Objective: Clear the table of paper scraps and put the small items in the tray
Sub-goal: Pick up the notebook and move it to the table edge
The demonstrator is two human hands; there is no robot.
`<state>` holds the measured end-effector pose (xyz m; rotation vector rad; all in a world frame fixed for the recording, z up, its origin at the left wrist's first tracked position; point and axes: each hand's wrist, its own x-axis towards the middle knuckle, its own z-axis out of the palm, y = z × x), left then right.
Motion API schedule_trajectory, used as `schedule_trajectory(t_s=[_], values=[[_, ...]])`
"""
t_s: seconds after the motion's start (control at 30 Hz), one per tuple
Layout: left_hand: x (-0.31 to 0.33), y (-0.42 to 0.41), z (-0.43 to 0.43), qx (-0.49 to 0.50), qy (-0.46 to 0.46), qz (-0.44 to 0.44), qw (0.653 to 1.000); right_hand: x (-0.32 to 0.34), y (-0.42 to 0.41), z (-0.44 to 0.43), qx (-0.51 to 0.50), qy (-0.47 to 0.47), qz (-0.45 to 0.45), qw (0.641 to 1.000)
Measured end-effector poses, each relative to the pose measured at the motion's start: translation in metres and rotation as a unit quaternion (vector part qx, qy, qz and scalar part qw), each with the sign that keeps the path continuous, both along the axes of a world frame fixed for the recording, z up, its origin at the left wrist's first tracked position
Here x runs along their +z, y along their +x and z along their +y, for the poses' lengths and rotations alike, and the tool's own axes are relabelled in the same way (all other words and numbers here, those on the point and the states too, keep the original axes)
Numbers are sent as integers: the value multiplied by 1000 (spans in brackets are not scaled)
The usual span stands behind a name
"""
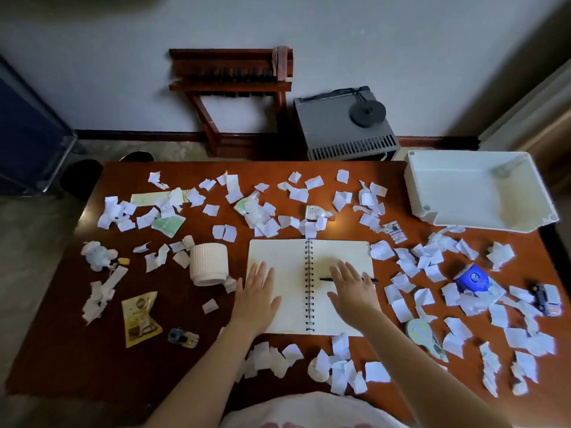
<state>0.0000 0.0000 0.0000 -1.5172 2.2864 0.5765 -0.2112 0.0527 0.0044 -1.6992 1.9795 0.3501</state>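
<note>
We open on the brown table (77,350), and it's a mess from edge to edge. Over at the far right corner sits the white tray (463,193), hanging a little past the table edge, so everything small has a trip to the right ahead of it.

Dead centre lies the open spiral notebook (340,251), the one bare island in all this. Both hands are on it. The left hand (256,295) lies flat on the left page and the right hand (352,288) flat on the right page. They're apart, fingers straight, gripping nothing. We can't tell whether they press down or just hover.

Left of the notebook there's a ribbed white mug (208,264) tipped on its side. Around it all, paper scraps (298,194) lie thick to the right and along the near edge.

Now the small stuff, none of it in the tray yet: a yellow packet (140,318) near left, a blue packet (472,278) buried in scraps at right, and a little bottle (318,211) just beyond the notebook.

Smallest of all is the black pen (324,279), lying across the right page under the right hand. We reckon that's the first pick.
</note>
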Motion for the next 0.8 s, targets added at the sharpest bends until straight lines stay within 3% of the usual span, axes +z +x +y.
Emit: schedule_trajectory(t_s=[0.2, 0.4, 0.53, 0.6, 0.7, 0.8], values=[[-14, 0, -16, 30, 7, 6, 999, -18, -5, -12, 2, -77, -16, 997], [-16, -9, -32, 154, -16, 18, 988, -32, -10, -15, -4, -166, 0, 986], [-10, -25, -49, 379, 37, 36, 924, -37, -12, -16, -19, -191, -22, 981], [-8, -27, -57, 438, 79, 31, 895, -38, -13, -15, -28, -194, -34, 980], [-7, -24, -70, 459, 121, 30, 880, -41, -14, -16, -35, -192, -40, 980], [-2, -20, -76, 423, 136, 37, 895, -40, -14, -16, -29, -198, -53, 978]])
